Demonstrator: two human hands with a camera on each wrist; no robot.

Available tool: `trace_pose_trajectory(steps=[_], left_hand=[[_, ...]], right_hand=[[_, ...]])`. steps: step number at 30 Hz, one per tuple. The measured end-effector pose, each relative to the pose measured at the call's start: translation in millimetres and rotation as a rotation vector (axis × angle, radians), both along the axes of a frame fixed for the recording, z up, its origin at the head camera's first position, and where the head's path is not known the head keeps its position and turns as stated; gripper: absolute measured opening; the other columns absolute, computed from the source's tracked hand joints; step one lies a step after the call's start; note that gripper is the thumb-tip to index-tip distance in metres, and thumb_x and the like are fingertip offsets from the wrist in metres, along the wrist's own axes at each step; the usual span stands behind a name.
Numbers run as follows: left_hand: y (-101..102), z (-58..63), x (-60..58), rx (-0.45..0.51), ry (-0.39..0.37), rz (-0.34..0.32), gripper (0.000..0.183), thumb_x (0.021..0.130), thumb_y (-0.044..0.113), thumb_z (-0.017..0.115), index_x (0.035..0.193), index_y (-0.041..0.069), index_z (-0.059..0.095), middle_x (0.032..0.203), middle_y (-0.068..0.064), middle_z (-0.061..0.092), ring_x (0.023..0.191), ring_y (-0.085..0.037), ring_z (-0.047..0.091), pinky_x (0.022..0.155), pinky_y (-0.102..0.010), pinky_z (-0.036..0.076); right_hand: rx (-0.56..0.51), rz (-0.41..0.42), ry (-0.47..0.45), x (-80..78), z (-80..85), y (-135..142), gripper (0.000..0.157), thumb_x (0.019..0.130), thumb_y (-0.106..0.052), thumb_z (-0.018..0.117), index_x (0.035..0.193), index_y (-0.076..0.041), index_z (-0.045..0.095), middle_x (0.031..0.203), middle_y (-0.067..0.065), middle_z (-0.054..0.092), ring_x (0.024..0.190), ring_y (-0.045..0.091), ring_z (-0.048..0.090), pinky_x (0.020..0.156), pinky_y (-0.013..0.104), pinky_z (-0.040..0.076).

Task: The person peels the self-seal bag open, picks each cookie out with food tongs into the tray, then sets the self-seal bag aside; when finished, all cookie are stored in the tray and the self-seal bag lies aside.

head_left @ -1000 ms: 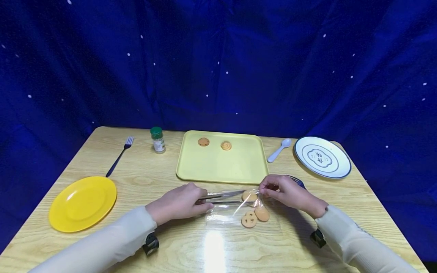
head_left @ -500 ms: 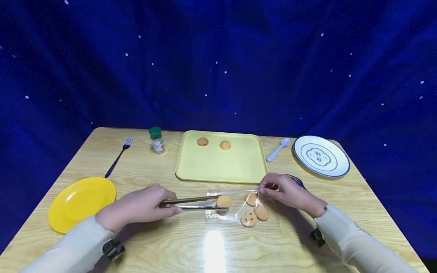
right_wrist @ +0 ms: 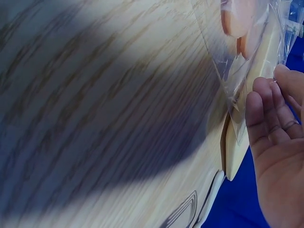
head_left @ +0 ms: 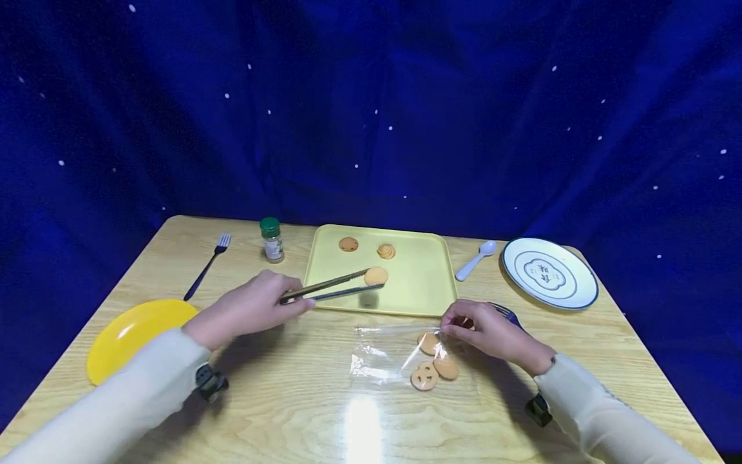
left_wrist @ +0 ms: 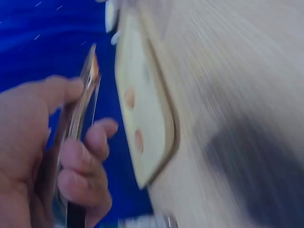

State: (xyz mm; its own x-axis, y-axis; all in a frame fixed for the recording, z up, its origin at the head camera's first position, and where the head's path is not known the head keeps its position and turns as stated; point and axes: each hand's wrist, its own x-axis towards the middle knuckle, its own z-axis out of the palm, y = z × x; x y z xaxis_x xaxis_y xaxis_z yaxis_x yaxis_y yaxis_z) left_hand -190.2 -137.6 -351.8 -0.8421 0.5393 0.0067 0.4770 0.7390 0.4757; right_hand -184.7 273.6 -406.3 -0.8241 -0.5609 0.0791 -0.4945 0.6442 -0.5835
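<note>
Cookie point(head_left: 376, 276) between tongs point(head_left: 330, 283) — blurred in the left wrist view.

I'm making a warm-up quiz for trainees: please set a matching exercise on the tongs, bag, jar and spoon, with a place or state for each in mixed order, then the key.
Column one
1. Tongs
2. Bag
3. Jar
4. Spoon

Column two
A. Upright, with a green cap
B. Between the tray and the white plate
C. Pinched by the right hand
D. Held in the left hand, with a cookie between the tips

Right pairs: 1-D, 2-C, 3-A, 4-B
</note>
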Motion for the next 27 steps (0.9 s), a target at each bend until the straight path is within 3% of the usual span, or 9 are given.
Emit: trace_pose_trajectory(steps=[6,11,18,27], left_hand=[[66,-11.6,-45.6,-0.139,0.036,0.084,0.037,0.095,0.045,0.057,0.076,0.013,0.056,0.062,0.003,0.046,0.051,-0.010,0.042,0.049,-0.026,0.033],[106,-19.5,-69.5,-0.162,0.004,0.162,0.037,0.096,0.046,0.055,0.077,0.013,0.056,0.069,0.001,0.045,0.052,-0.011,0.041,0.047,-0.026,0.031],[135,-29.8,-79.8,-0.175,-0.046,0.206,0.039,0.096,0.044,0.056,0.070,0.014,0.052,0.060,0.003,0.040,0.051,-0.011,0.038,0.047,-0.028,0.032],[142,-36.5,-81.6,-0.168,-0.036,0.226,0.041,0.096,0.044,0.056,0.067,0.015,0.051,0.057,0.004,0.040,0.049,-0.011,0.038,0.046,-0.028,0.033]], right_hand=[[-0.001,0.010,-0.010,-1.6,-2.1,-3,0.008,0.095,-0.027,0.062,0.091,-0.021,0.065,0.087,-0.009,0.064,0.079,0.001,0.058,0.069,0.021,0.050],[0.004,0.017,0.007,-2.1,-1.4,-4,0.004,0.094,-0.023,0.063,0.091,-0.023,0.065,0.085,-0.010,0.064,0.078,0.001,0.058,0.069,0.021,0.050],[-0.004,0.029,0.025,-2.1,-1.0,-4,0.006,0.094,-0.024,0.064,0.090,-0.020,0.067,0.083,-0.010,0.063,0.077,0.000,0.057,0.068,0.020,0.050],[-0.014,0.028,0.014,-0.6,-2.0,-2,0.005,0.094,-0.024,0.064,0.091,-0.020,0.067,0.085,-0.009,0.064,0.078,0.000,0.056,0.068,0.020,0.050]])
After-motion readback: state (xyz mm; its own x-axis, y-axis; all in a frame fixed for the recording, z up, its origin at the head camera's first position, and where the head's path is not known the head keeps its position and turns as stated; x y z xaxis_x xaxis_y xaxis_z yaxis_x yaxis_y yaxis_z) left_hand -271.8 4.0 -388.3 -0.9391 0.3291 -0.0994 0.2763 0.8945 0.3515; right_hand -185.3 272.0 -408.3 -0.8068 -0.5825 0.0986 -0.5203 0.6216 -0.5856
